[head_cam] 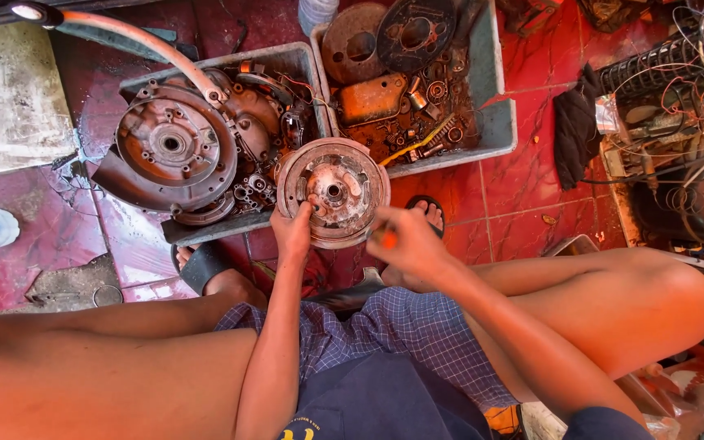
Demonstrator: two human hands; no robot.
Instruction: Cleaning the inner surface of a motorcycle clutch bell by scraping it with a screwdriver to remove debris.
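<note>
— What have I got in front of me?

— I see a round metal flywheel [333,191] held up just ahead of my knees, its open face turned toward the camera, so its axis points roughly at me. My left hand [291,232] grips its lower left rim, thumb over the edge. My right hand [405,243] sits at the lower right rim, closed around something with an orange handle [388,239]; I can't tell what tool it is.

— Which hand is nearer the hub?

— The left thumb reaches closest to the centre hole; the right stays at the rim. Both touch or nearly touch the disc.

— Surfaces?

— The flywheel is dull grey metal, rust-stained, with a raised rim and a bored hub. Just behind it two grey plastic trays [495,122] stand side by side on red floor tiles [531,204]. The left one holds a bigger rusty round casing [174,147]; the right one holds greasy orange-brown parts. A pale orange hose [148,45] arcs over the left tray.
</note>
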